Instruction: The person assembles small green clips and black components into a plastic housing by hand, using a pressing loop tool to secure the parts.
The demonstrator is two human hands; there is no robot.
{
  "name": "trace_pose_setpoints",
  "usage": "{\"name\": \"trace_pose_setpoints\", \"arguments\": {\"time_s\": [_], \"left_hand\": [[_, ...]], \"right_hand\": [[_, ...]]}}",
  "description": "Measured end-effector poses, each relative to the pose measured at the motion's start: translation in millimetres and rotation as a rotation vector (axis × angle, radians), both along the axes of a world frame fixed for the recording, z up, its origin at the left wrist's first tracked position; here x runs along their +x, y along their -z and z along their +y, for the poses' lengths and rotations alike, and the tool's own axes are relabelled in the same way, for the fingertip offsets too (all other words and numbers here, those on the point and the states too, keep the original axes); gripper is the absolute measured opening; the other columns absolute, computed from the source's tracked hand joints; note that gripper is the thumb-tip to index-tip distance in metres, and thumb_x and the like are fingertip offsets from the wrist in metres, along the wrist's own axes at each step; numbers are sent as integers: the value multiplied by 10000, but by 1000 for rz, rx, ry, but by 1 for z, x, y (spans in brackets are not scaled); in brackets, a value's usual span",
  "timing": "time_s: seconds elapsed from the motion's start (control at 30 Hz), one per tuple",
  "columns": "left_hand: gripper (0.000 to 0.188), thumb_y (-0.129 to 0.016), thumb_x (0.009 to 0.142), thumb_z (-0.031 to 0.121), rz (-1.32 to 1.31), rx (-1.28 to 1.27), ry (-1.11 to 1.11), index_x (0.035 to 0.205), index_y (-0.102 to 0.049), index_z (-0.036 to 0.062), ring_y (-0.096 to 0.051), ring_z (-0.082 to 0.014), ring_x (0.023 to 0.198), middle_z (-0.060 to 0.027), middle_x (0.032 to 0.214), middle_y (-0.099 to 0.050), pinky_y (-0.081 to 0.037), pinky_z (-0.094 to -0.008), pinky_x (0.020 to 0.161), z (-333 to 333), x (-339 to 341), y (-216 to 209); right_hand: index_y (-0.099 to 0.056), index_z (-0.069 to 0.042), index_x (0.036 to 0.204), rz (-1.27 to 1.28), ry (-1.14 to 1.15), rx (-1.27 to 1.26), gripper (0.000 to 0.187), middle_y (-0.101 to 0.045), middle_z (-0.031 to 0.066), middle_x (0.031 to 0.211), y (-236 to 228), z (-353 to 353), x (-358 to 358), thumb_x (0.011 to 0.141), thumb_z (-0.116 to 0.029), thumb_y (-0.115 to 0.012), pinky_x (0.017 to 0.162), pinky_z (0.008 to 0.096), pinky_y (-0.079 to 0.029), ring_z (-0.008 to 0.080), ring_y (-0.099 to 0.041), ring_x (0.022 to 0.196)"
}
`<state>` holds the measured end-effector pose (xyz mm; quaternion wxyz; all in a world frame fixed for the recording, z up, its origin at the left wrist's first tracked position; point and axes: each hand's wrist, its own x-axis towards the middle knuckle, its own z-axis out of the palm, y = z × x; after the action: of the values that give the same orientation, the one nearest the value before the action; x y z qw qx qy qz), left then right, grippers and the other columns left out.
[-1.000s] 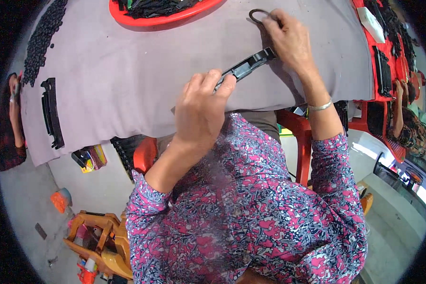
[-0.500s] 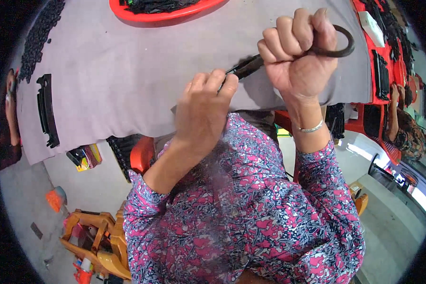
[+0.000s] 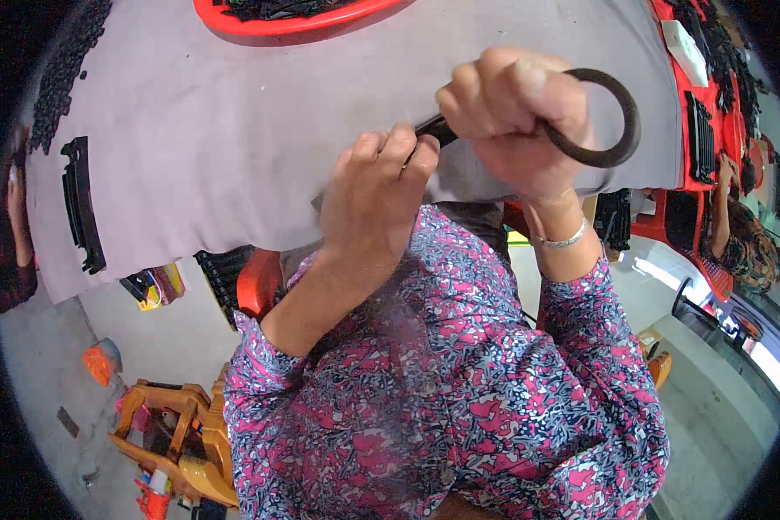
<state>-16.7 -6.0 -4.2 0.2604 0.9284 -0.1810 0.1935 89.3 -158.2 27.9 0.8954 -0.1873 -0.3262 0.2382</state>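
Note:
My right hand (image 3: 516, 117), a bracelet at its wrist, is closed in a fist above the table. A dark ring (image 3: 631, 121), looking like a big loop handle, sticks out of the fist on its right side. From the other side of the fist a black strip-like piece (image 3: 438, 130) runs down to my left hand (image 3: 373, 195). My left fingers are closed on the near end of that piece. Whether ring and strip are one tool is hidden by the right fist.
A grey cloth (image 3: 234, 147) covers the table. A red basin (image 3: 303, 30) of black parts stands at the far edge. Black strips (image 3: 82, 204) and a heap of small black pieces (image 3: 65, 78) lie at left. On the right are a red table (image 3: 689, 173) and another person's arm (image 3: 719, 208).
My right hand has come down and left, closer to my left hand, and its fist has turned. More of the ring shows, and less of the black strip. My left hand has hardly moved.

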Motion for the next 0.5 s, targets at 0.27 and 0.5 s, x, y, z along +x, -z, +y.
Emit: {"name": "trace_pose_setpoints", "arguments": {"time_s": [0.27,0.5], "left_hand": [[391,-630,761,111,34,35,28,1149,-640,65,-553,-250,1007,-73,1153,-538,-496,-389,833,1,0,-8],[365,-628,765,118,16,57,18,1126,-642,69,-559,-249,1020,-71,1155,-529,-504,-391,820,-1,-4,-4]], "right_hand": [[-447,-38,695,-416,228,-686,294,-451,109,599,-23,-7,-6,876,-229,-576,478,336,-384,228,-483,504],[-201,-89,562,-497,494,-905,489,-226,24,501,-33,5,-24,822,-389,-486,494,353,-162,165,-205,491]]}}
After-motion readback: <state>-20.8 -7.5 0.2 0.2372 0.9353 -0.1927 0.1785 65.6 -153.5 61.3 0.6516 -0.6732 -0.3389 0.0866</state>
